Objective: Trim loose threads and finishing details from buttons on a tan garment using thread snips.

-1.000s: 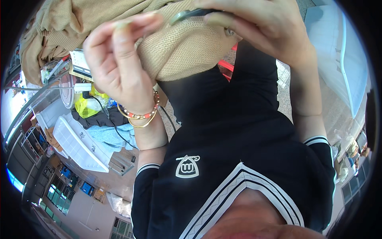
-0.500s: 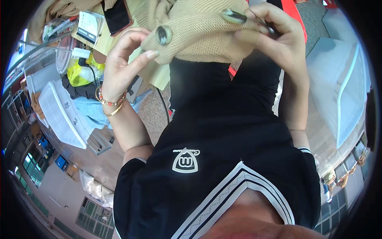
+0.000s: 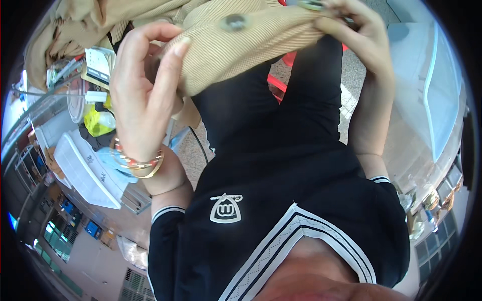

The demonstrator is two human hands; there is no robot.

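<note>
A beige knitted garment point(image 3: 241, 50) is stretched between my hands above my lap, its ribbed surface turned upward. My left hand point(image 3: 143, 85), with bracelets at the wrist, pinches its left end between thumb and fingers. At the other end, my right hand point(image 3: 364, 37) grips the edge beside a green button point(image 3: 311, 5). Something small, dark and shiny shows among the right fingers; its kind I cannot make out. Another dark round button point(image 3: 234, 21) sits on the stretched band, blurred by motion.
More beige knitwear point(image 3: 75, 22) is heaped at the far left. Below it are a white-and-dark card point(image 3: 99, 65), a white adapter point(image 3: 95, 97) and a yellow bag point(image 3: 95, 122). White plastic bins point(image 3: 88, 165) stand to the left, with a translucent bin point(image 3: 422, 95) at the right.
Both hands still hold the garment. My left hand has moved left and turned, and the knit band has shifted and now slopes up to the right. The phone seen earlier no longer shows.
</note>
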